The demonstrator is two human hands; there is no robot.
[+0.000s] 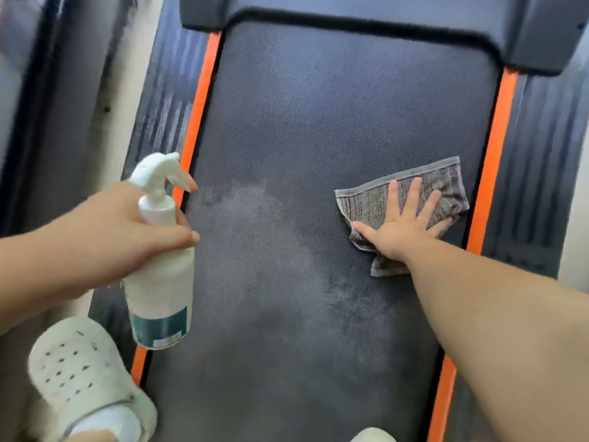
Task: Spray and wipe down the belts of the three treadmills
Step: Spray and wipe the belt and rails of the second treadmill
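A dark treadmill belt (318,122) fills the middle of the head view, with pale damp patches across its centre. My left hand (127,231) grips a white spray bottle (161,282) by its neck over the belt's left edge, one finger on the trigger and the nozzle pointing right. My right hand (404,224) presses flat, fingers spread, on a crumpled grey cloth (446,189) lying on the right side of the belt.
Orange strips (492,154) run along both sides of the belt, with ribbed dark side rails (535,173) outside them. The dark motor cover (350,11) spans the top. A white perforated clog (79,371) stands on the left rail at the bottom left.
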